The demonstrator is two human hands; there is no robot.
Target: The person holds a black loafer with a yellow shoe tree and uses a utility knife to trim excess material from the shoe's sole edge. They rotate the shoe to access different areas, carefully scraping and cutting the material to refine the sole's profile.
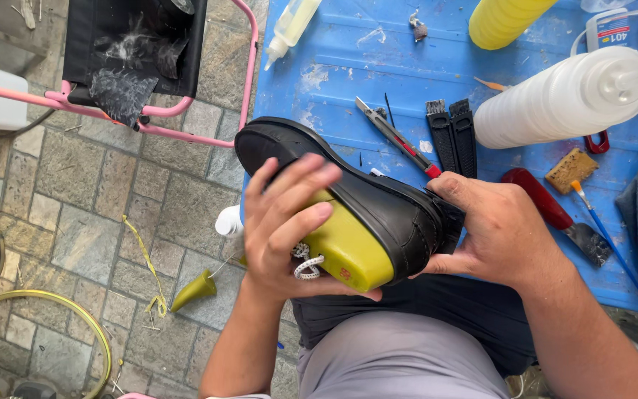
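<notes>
Outdoor shoe-repair stall: blue bench (378, 66) on stone paving (75, 199) carries glue bottles (563, 100), utility knife (396, 138), scraper (555, 214), brush (603, 233), sponge block (571, 169). Pink-framed chair (149, 111) far left.

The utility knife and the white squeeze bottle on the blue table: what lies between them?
In the head view, two black comb-like strips lie between the utility knife and the white squeeze bottle.

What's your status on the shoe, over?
Left hand cupping yellow-green upper, right hand gripping other end. Black-soled shoe held sole-up over lap. Utility knife on blue table, clear of hands.
</notes>
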